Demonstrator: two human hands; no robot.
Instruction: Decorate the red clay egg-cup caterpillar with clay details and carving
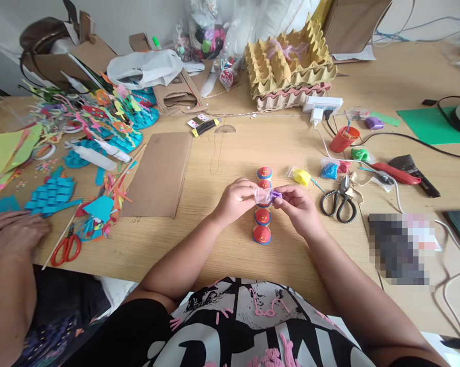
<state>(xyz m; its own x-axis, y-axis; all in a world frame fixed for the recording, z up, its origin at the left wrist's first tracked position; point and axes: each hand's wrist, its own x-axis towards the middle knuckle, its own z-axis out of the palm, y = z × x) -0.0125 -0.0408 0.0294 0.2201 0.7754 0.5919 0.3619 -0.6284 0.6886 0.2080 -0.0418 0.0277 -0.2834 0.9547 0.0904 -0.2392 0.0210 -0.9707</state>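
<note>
My left hand [237,200] pinches a small clear plastic bag [262,195] by its left end. At the bag's other end, a lump of purple clay [276,194] is held between the fingers of my right hand [297,205]. Whether the clay is still partly inside the bag, I cannot tell. Beneath both hands runs a column of several red-and-blue domed clay pieces with small faces, such as the nearest domed piece [262,234]. The bag and fingers partly hide the middle ones.
Black-handled scissors [340,201], yellow clay [301,177], blue clay [329,169] and a red cup [344,139] are on the right. Cardboard [159,173] lies left. A co-worker's hands [19,232] rest beside red-handled scissors [66,248]. Egg trays [291,66] stand behind.
</note>
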